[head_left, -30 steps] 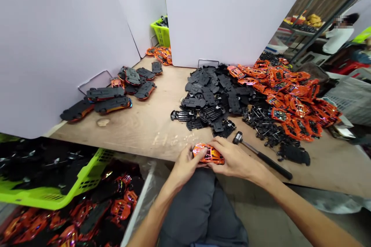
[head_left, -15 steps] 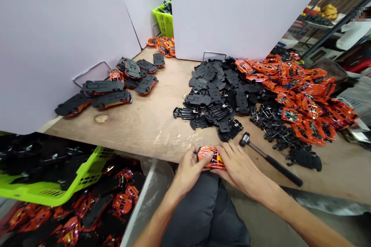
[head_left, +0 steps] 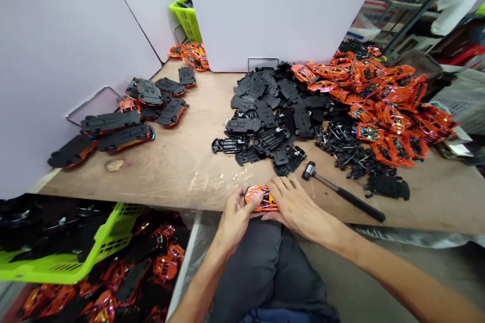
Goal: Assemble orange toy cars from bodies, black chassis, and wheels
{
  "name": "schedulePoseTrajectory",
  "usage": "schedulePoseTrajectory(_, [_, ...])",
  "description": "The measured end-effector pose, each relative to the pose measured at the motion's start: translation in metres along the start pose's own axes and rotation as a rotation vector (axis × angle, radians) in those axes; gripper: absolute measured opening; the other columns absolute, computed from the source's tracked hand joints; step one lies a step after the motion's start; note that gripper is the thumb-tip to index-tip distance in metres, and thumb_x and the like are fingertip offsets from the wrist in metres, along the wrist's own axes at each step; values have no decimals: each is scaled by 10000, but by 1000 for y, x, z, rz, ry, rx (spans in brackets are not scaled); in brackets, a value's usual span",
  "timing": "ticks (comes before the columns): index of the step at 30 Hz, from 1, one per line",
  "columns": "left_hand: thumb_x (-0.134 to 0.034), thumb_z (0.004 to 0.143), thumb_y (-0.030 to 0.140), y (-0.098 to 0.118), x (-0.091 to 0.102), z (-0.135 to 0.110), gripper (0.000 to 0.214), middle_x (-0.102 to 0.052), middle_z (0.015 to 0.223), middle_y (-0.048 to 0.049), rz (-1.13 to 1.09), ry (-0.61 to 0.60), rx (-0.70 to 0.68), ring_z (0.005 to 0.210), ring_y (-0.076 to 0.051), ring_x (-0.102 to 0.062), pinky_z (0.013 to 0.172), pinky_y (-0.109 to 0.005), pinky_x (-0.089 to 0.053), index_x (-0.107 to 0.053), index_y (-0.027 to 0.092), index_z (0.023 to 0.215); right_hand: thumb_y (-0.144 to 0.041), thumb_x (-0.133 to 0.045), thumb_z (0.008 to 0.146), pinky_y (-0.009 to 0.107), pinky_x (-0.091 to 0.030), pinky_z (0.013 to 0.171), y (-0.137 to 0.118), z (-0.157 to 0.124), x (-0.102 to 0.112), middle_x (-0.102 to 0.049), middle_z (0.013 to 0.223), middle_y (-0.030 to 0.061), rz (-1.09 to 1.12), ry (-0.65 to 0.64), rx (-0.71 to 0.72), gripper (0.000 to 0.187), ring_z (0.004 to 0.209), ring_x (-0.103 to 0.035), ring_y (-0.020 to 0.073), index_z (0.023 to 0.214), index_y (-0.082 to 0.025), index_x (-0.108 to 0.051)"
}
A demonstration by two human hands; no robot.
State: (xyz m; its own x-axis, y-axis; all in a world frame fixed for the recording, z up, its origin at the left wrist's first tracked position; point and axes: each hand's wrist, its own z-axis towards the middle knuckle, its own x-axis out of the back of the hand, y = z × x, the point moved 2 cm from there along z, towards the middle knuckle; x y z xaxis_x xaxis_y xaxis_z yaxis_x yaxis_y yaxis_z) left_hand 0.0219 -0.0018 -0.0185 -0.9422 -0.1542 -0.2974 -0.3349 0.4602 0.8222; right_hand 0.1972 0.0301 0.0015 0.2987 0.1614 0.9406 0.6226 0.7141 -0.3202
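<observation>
An orange toy car (head_left: pixel 267 203) with a light and dark pattern is held between my two hands at the table's front edge. My left hand (head_left: pixel 235 213) grips one end, its thumb lying across the top. Around the other end my right hand (head_left: pixel 290 204) is closed, fingers over the body. The car's underside is hidden. To the right of my right hand lies a hammer (head_left: pixel 343 192) with a black head and black grip. Beyond my hands is a heap of black car bases (head_left: pixel 265 106), with small black axle parts (head_left: pixel 343 149) beside it.
Orange car shells (head_left: pixel 382 91) are piled at the back right. Several cars (head_left: pixel 117 131) lie underside up at the left of the wooden table (head_left: pixel 182 161). Below left, a green basket (head_left: pixel 102 242) of black parts sits over more orange cars. White panels (head_left: pixel 265 10) stand behind.
The head view has shifted, so the table's contents appear farther left and slightly higher. Both hands still hold the toy car in nearly the same grip.
</observation>
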Motion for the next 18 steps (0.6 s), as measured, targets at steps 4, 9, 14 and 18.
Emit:
schedulePoseTrajectory(4, [-892, 700, 514, -1, -2, -5, 494, -710, 911, -33, 21, 47, -80, 912, -231, -698, 785, -349, -627, -563, 188, 871, -587, -664, 943, 624, -435, 1082, -1, -2, 11, -629, 1303, 209, 30, 11, -2, 668, 1219, -576, 398, 1441, -170, -505])
schedulePoseTrajectory(9, [-910, 704, 438, 3, -1, -13, 449, -754, 913, -27, 66, -34, -237, 855, -206, -714, 854, -327, -586, -603, 212, 940, -585, -645, 970, 501, -466, 1090, 19, -25, 34, -600, 1362, 134, 448, 187, -152, 548, 1261, -568, 318, 1397, -261, -529])
schedulePoseTrajectory(14, [-834, 808, 391, 9, -14, -8, 368, -774, 1145, -83, 360, -249, -303, 1068, -266, -716, 952, -329, -553, -741, 215, 1117, -482, -659, 989, 378, -544, 956, 32, -55, 14, -659, 1134, 78, 852, 351, -291, 300, 1083, -645, 257, 1170, -244, -631])
schedulePoseTrajectory(18, [-812, 832, 402, 7, -30, -4, 280, -803, 1018, -71, 550, -213, -383, 945, -270, -735, 893, -336, -560, -797, 211, 1036, -472, -701, 959, 369, -541, 962, 35, -63, 7, -676, 1116, 57, 896, 322, -352, 311, 1067, -653, 245, 1169, -250, -646])
